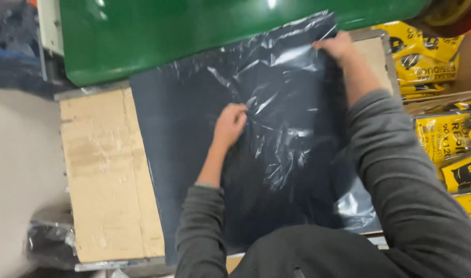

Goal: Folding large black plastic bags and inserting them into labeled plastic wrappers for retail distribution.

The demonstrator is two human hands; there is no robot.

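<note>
lying flat across most of the worktop [107, 180], a large dark plastic bag [194, 154] covers the cardboard-faced surface from the near edge to the far edge, where it meets a green machine cover [194, 36]. bare cardboard shows only on the left strip and at the far right corner. the bag is smooth on its left half and heavily creased on its right half.

right of the worktop, a carton [467, 67] holds stacked yellow packets [431, 62]. at the near left, on the floor, sits a small bundle of dark plastic [50, 242].

the left hand [230, 123] is closed, pinching a fold of film near the middle of the bag. the right hand [338, 47] is closed on the film at the far right corner of the bag. both grey sleeves reach in from the near right.

judgement: the step in hand appears to be gathering or folding the sheet, with both hands gripping film. the next move would call for drawing the two pinched points evenly, keeping the smooth left half flat and the thin film from slipping or trapping air.
</note>
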